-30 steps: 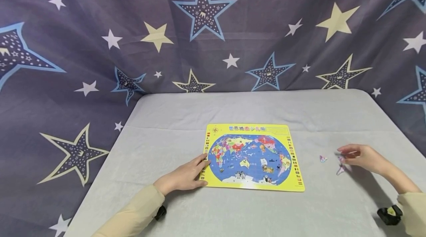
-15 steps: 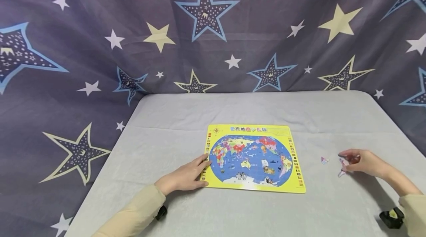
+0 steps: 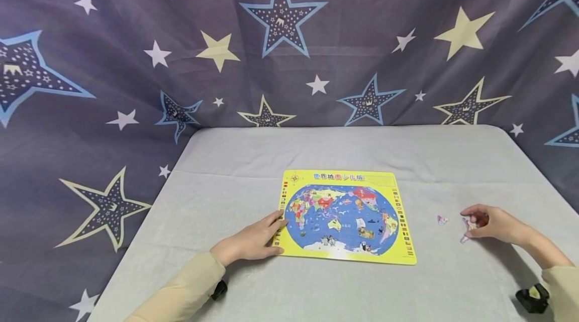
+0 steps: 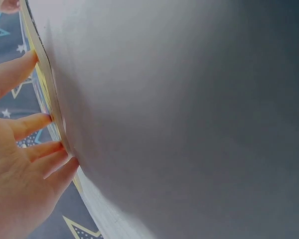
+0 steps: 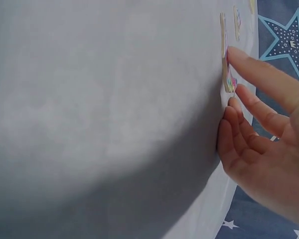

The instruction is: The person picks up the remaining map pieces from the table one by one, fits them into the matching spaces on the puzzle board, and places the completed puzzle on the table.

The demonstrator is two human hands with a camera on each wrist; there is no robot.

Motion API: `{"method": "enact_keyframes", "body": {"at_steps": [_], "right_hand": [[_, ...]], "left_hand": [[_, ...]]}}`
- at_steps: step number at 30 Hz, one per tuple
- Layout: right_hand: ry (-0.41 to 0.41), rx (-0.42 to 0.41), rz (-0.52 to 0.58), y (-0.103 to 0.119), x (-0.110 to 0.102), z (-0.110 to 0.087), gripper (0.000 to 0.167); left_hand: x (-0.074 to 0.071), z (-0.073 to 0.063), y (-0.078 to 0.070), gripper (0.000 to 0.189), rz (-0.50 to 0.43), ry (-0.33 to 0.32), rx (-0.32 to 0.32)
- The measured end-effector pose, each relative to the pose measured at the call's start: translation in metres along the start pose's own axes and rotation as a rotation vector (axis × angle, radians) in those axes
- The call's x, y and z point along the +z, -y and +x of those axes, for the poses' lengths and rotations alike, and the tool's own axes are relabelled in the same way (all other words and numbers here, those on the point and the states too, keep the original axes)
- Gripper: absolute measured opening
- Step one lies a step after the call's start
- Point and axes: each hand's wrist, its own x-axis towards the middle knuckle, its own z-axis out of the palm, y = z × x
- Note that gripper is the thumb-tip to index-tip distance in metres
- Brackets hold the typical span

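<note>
A yellow-bordered world map puzzle board (image 3: pixel 344 257) lies flat, its blue oval map face up. My left hand (image 3: pixel 253 239) rests at the board's left edge, fingers extended and fingertips on the border. In the left wrist view, the thumb and fingers (image 4: pixel 32 122) line up along the board's thin edge. Off to the right, my right hand (image 3: pixel 499 222) pinches a small pink-and-white puzzle piece (image 3: pixel 465 235) between thumb and fingertips, low over the cloth. The right wrist view shows this piece's thin edge, with thumb and index finger against it. A second small colourful piece (image 3: pixel 442 220) lies just left of that hand.
A light grey cloth (image 3: pixel 235 161) covers the table. Behind and to the sides hangs a dark curtain (image 3: pixel 316 35) printed with stars. Below each forearm, a black wrist camera mount (image 3: pixel 533 298) shows.
The right hand has closed its thumb and fingers on the small pink-and-white puzzle piece, turning it slightly. The left hand stays on the board's edge. The whole view has shifted a little.
</note>
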Motion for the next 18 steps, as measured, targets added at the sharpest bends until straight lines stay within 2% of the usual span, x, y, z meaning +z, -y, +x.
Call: {"method": "enact_keyframes", "body": {"at_steps": [8,14,18], "right_hand": [[-0.001,-0.003,-0.017,0.0001,0.0033,-0.0015,0.039],[0.0,0.044,-0.028,0.0005,0.0054,-0.0029,0.039],[-0.017,0.025,0.003,0.0008,0.0061,-0.0038,0.038]], "left_hand": [[-0.001,-0.0008,-0.0011,0.066,-0.005,0.006,-0.007],[-0.0008,-0.0008,-0.0009,0.066,-0.005,0.004,-0.001],[-0.0005,-0.0006,-0.0003,0.066,-0.004,0.002,0.002]]}}
